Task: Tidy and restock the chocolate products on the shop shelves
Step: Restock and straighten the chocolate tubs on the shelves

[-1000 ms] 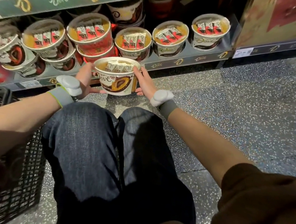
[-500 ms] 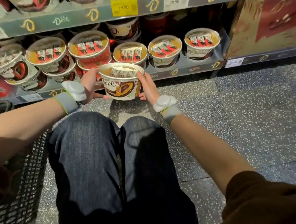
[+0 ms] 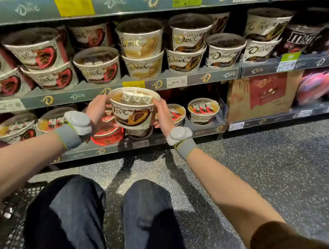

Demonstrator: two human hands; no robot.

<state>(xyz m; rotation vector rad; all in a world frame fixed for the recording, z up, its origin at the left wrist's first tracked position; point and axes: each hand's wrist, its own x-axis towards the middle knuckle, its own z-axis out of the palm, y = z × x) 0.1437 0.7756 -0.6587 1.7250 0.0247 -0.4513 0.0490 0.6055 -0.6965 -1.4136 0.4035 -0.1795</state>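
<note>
Dove chocolate tub (image 3: 133, 109) held upright between both hands, in the air just in front of the shelving, level with the edge strip of the middle shelf (image 3: 77, 95). Left hand (image 3: 97, 108) closed against the tub's left wall; right hand (image 3: 163, 116) closed against its right wall, fingers wrapped toward the rim. Grip on each side: closed on the tub. Clear lid on top, wrapped pieces visible beneath. Grey wristband with white sensor pod (image 3: 78, 122) on each wrist. Bottom shelf (image 3: 207, 132) behind and below the tub, carrying similar tubs (image 3: 202, 111). Middle shelf stacked two high with further tubs (image 3: 143, 47). Black basket (image 3: 6, 209) at lower left, beside the knees. Speckled floor (image 3: 277, 166) underneath.
</note>
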